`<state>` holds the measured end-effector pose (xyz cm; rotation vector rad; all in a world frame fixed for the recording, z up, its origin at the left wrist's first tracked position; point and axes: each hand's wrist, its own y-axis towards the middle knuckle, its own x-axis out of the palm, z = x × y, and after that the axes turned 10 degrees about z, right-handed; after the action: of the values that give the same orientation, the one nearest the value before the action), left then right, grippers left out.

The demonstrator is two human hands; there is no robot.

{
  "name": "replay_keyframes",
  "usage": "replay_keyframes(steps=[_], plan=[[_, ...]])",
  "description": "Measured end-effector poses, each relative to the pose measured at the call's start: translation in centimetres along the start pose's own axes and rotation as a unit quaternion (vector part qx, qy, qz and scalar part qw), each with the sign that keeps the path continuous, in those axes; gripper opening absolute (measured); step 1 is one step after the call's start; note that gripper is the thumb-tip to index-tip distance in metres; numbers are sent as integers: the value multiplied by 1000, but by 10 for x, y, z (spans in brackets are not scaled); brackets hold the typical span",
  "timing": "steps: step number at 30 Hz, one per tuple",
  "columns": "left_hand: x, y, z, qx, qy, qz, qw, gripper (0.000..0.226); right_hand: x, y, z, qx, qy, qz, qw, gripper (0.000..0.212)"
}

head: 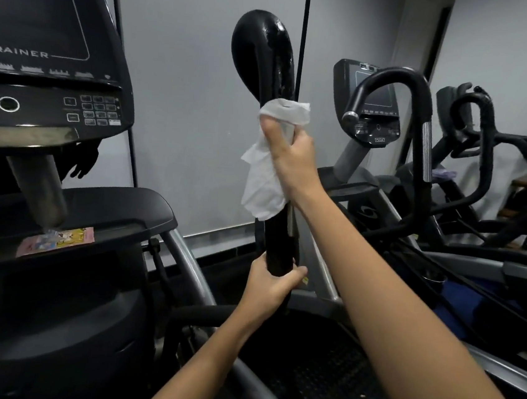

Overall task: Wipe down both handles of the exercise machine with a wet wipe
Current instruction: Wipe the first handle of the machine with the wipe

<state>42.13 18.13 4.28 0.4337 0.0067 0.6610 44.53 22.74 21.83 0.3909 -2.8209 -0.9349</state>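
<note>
A black looped handle [264,53] of the exercise machine rises in the middle of the view, its top glistening wet. My right hand [288,151] is wrapped around the handle's upper shaft with a white wet wipe [266,180] pressed against it; the wipe's loose end hangs down the shaft. My left hand [271,284] grips the lower end of the same handle [278,249], below the wipe. The machine's other handle is out of view.
The machine's black console [43,56] and a tray [69,211] holding a colourful packet [56,241] stand at the left. A second machine with its own looped handle [395,80] and console [368,103] is close on the right. A grey wall is behind.
</note>
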Motion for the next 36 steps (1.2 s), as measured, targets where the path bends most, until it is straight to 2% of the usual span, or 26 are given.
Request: replay_keyframes(steps=[3,4,5,7,10,13,16,17,20,23,27,29,33,36], plan=[[0,0,1,1,-9,27,1000,18,-7,-27,21,1,-4,-3,1000,19],[1,-1,2,8,-23,32,999,18,-12,-40,32,6,-2,-5,1000,15],[0,-1,2,13,-36,33,999,29,-17,-53,41,13,-3,-10,1000,12],[-2,-3,2,24,-39,19,999,42,-23,-68,54,18,-12,-8,1000,15],[-2,-6,5,9,-37,21,999,34,-23,-64,51,15,-22,-6,1000,17],[0,-5,12,-9,-13,17,1000,16,-13,-37,31,1,-22,-7,1000,33],[-2,-2,7,-13,14,12,1000,20,0,-7,3,-21,-27,22,999,58],[-2,-2,6,-9,10,14,1000,21,3,-1,-1,-32,-36,33,998,61],[-1,-3,8,-4,12,21,1000,17,4,-17,5,-78,-93,64,991,52],[0,-3,9,21,-3,45,999,29,-3,-62,28,-111,-163,90,976,45],[-1,1,1,67,-8,61,996,26,-8,-84,44,-88,-225,91,966,43],[-2,1,7,78,-10,53,995,31,-4,-70,30,-65,-211,106,970,43],[0,-3,7,-8,1,24,1000,13,12,-18,-10,-41,-150,114,981,37],[-2,-3,3,-10,28,19,999,17,8,4,-21,30,-26,61,997,30]])
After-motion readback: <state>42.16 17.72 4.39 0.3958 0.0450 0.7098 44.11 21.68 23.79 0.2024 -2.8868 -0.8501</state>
